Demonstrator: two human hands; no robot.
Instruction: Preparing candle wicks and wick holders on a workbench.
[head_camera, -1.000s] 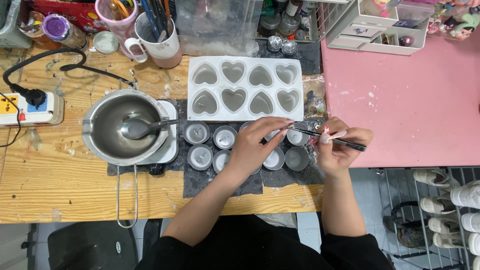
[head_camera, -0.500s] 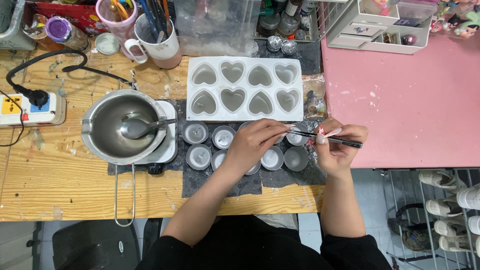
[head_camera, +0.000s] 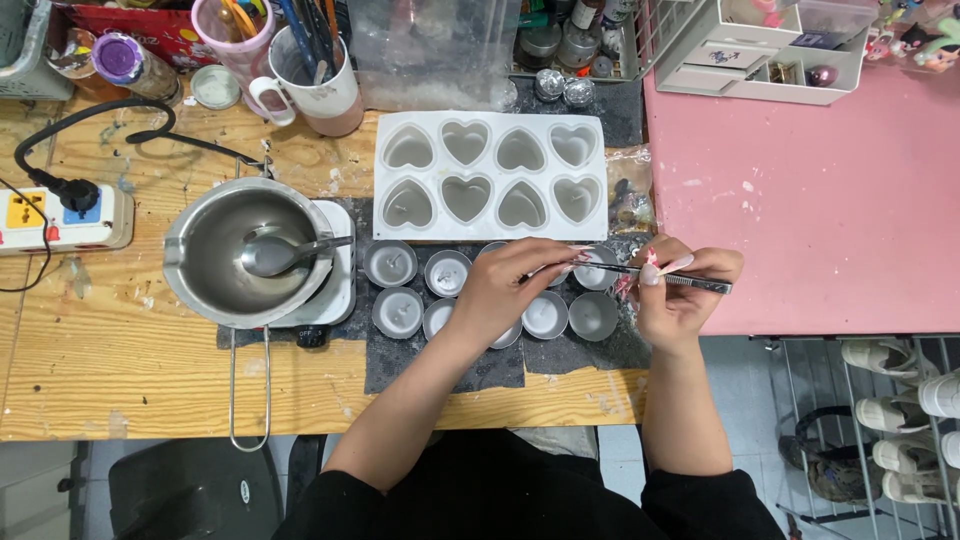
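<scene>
Right hand (head_camera: 682, 290) is pinching a pair of metal tweezers (head_camera: 668, 278), thumb and fingers pressed together around the middle, tips pointing left toward my other hand. Left hand (head_camera: 510, 285) is over the small round tealight cups (head_camera: 390, 265), which sit in two rows on the dark mat (head_camera: 500, 370) just near of the white heart-shaped silicone mould (head_camera: 490, 176). My left fingertips are pressed together right at the tweezer tips, above the cups at the right end of the far row; whatever's between them is too small for me to make out, so I can't say for sure it's a wick. Off to the left, the metal melting pot (head_camera: 250, 250) sits on its little white hotplate (head_camera: 340, 290) with a spoon (head_camera: 285, 252) lying in it, and the power strip (head_camera: 60, 215) is further left on the wooden table (head_camera: 120, 370). What could go wrong, I reckon: my left wrist is hovering right over the middle cups, so if I drop it I could nudge one and knock its wick off centre. The tweezer tips could slip off a tiny piece if I ease my squeeze. And the pot's wire handle (head_camera: 250, 390) sticks out over the near edge of the table, so an elbow could catch it.
</scene>
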